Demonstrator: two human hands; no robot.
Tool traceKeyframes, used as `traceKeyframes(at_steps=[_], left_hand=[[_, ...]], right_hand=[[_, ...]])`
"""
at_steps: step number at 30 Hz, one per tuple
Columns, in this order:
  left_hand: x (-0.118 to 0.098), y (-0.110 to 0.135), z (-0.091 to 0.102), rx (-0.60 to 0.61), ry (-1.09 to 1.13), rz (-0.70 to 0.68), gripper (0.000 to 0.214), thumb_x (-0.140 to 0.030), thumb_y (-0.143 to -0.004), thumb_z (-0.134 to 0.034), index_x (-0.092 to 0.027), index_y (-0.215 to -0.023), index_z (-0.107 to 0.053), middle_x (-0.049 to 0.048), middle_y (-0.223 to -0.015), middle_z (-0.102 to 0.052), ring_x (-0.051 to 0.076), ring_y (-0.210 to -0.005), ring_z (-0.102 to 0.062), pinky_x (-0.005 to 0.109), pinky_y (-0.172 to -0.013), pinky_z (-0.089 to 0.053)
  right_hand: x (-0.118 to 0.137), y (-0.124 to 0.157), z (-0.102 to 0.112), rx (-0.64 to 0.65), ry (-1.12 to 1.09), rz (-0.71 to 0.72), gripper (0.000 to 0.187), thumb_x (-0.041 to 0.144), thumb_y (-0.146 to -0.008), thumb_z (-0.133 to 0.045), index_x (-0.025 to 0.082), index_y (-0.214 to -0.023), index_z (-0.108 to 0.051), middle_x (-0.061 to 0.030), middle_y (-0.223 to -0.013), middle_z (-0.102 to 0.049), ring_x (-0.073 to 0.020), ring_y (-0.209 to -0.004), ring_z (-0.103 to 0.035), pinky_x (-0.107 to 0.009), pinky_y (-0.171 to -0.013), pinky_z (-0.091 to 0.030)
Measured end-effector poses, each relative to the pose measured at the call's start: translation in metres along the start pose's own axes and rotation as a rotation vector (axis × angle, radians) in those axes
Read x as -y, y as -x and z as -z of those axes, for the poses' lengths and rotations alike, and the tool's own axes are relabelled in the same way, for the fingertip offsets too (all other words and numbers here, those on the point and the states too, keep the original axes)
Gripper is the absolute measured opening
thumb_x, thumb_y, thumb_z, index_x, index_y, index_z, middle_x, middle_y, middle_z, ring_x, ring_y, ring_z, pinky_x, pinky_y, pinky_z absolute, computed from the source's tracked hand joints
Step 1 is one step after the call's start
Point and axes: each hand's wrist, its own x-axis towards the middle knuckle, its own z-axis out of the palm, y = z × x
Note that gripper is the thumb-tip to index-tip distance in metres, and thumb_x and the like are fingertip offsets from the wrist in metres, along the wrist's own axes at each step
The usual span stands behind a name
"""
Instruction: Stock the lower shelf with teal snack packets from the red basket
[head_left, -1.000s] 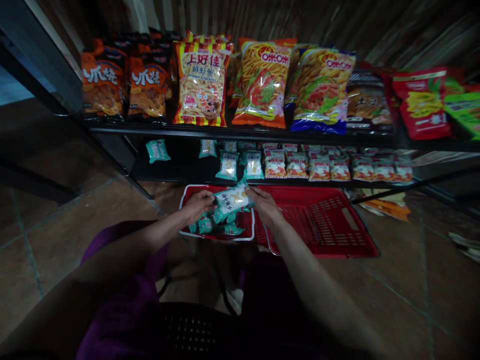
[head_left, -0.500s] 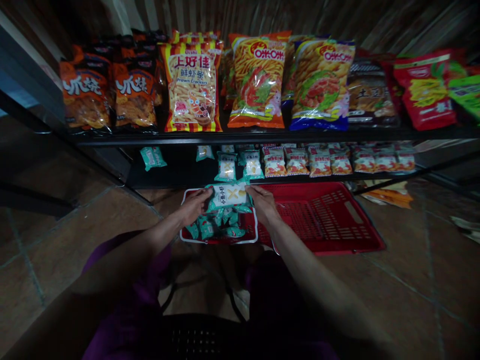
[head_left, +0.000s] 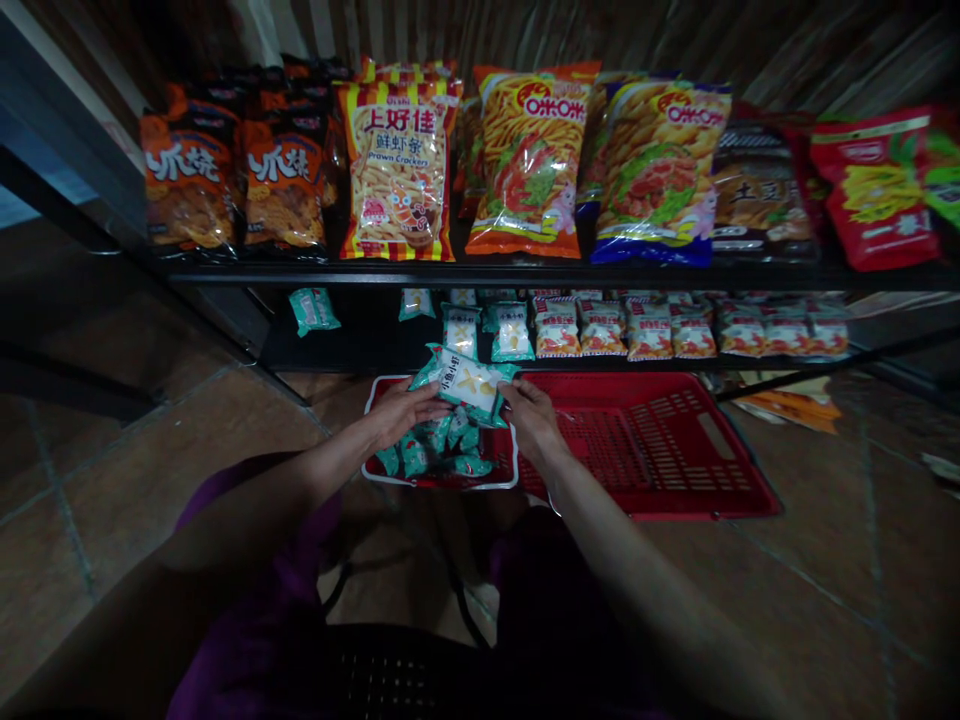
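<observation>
A green-and-white snack bag [head_left: 471, 380] is held tilted between my two hands, its right end lower than its left. The fingers of my left hand [head_left: 401, 413] are closed at its lower left edge. My right hand [head_left: 531, 415] pinches the right end. Below the bag, a small red basket with a white rim [head_left: 441, 486] contains several similar green snack bags [head_left: 420, 455]. On the lower shelf just beyond, more green bags [head_left: 513, 331] stand in front, and a lone green bag [head_left: 313, 310] leans at the left.
A larger red basket [head_left: 675, 490] lies on the tiled floor at the right. Red-and-white snack packs [head_left: 649, 328] line the lower shelf [head_left: 360, 345]. Big snack bags [head_left: 400, 170] fill the upper shelf [head_left: 480, 274], whose front edge overhangs the lower one. Orange packaging [head_left: 795, 405] lies under the shelf.
The held bag has tipped from nearly level to slanting down to the right. My left hand has shifted from its left end to its lower edge. The view has moved slightly left.
</observation>
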Motion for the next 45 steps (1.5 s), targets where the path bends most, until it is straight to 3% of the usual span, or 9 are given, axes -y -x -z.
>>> traceKeyframes(at_steps=[3,7,12,18,25,30,35,41,45], left_hand=[[-0.002,-0.006,0.004,-0.094,0.038,-0.052,0.029,-0.024,-0.067,-0.076,-0.014,-0.088,-0.059,0.0054,-0.086,-0.068,0.015,-0.074,-0.065,0.036,-0.082,-0.05],[-0.004,-0.012,0.006,-0.21,0.028,-0.073,0.039,-0.03,-0.06,-0.08,-0.018,-0.091,-0.059,0.0044,-0.097,-0.068,0.014,-0.08,-0.063,0.028,-0.077,-0.045],[-0.007,-0.01,0.001,-0.214,-0.083,-0.138,0.039,-0.035,-0.06,-0.077,-0.017,-0.09,-0.059,0.0056,-0.095,-0.068,0.018,-0.084,-0.062,0.026,-0.07,-0.045],[-0.003,-0.008,-0.001,-0.122,-0.265,-0.312,0.03,-0.035,-0.067,-0.073,-0.018,-0.088,-0.06,0.0037,-0.091,-0.067,0.017,-0.084,-0.061,0.028,-0.076,-0.048],[0.008,-0.011,0.003,-0.06,-0.473,-0.349,0.029,-0.036,-0.071,-0.07,-0.018,-0.091,-0.06,0.004,-0.091,-0.066,0.018,-0.087,-0.06,0.03,-0.079,-0.048],[0.008,-0.01,-0.003,-0.063,-0.581,-0.355,0.027,-0.034,-0.071,-0.07,-0.017,-0.09,-0.061,0.0041,-0.092,-0.066,0.018,-0.086,-0.06,0.029,-0.082,-0.047],[0.012,-0.013,-0.001,-0.034,-0.64,-0.358,0.028,-0.037,-0.074,-0.066,-0.018,-0.093,-0.059,0.0042,-0.093,-0.065,0.017,-0.085,-0.06,0.029,-0.081,-0.047],[0.02,-0.014,-0.001,0.003,-0.655,-0.383,0.029,-0.037,-0.077,-0.064,-0.019,-0.098,-0.055,0.0074,-0.104,-0.064,0.019,-0.094,-0.06,0.031,-0.084,-0.046],[0.022,-0.011,-0.006,0.049,-0.593,-0.336,0.038,-0.036,-0.074,-0.067,-0.02,-0.107,-0.056,0.0079,-0.111,-0.063,0.019,-0.1,-0.059,0.032,-0.09,-0.043]], right_hand=[[0.002,0.011,-0.003,0.052,-0.03,-0.107,0.024,0.034,-0.051,-0.075,0.02,-0.06,-0.058,0.0021,-0.061,-0.063,-0.0127,-0.059,-0.058,-0.025,-0.056,-0.048],[-0.004,0.027,-0.009,0.271,0.149,-0.228,0.023,0.028,-0.054,-0.075,0.019,-0.074,-0.068,-0.0017,-0.073,-0.069,-0.017,-0.067,-0.063,-0.029,-0.062,-0.051],[-0.006,0.019,-0.004,0.521,0.361,-0.115,0.03,0.029,-0.05,-0.081,0.022,-0.077,-0.07,-0.002,-0.078,-0.071,-0.0207,-0.074,-0.064,-0.032,-0.066,-0.051],[0.011,0.001,0.001,0.334,0.104,0.004,0.038,0.042,-0.057,-0.078,0.024,-0.088,-0.069,-0.001,-0.089,-0.07,-0.0159,-0.085,-0.063,-0.031,-0.081,-0.048],[0.019,0.008,-0.015,0.205,-0.041,-0.002,0.042,0.045,-0.051,-0.08,0.022,-0.084,-0.068,0.0023,-0.077,-0.068,-0.0111,-0.068,-0.06,-0.027,-0.07,-0.047],[0.017,0.003,-0.012,0.188,0.017,0.039,0.035,0.046,-0.053,-0.078,0.02,-0.074,-0.067,0.0028,-0.068,-0.063,-0.0106,-0.06,-0.053,-0.025,-0.061,-0.043],[0.015,0.001,-0.01,0.17,0.036,0.176,0.029,0.045,-0.059,-0.075,0.02,-0.067,-0.063,0.0026,-0.067,-0.06,-0.0118,-0.065,-0.051,-0.025,-0.065,-0.041],[0.018,0.004,-0.009,0.194,-0.046,0.235,0.025,0.044,-0.068,-0.068,0.022,-0.07,-0.055,0.003,-0.072,-0.057,-0.012,-0.067,-0.048,-0.023,-0.063,-0.037],[0.016,0.005,-0.011,0.123,-0.112,0.249,0.026,0.044,-0.066,-0.068,0.023,-0.071,-0.052,0.0054,-0.065,-0.049,-0.0109,-0.06,-0.043,-0.023,-0.059,-0.035]])
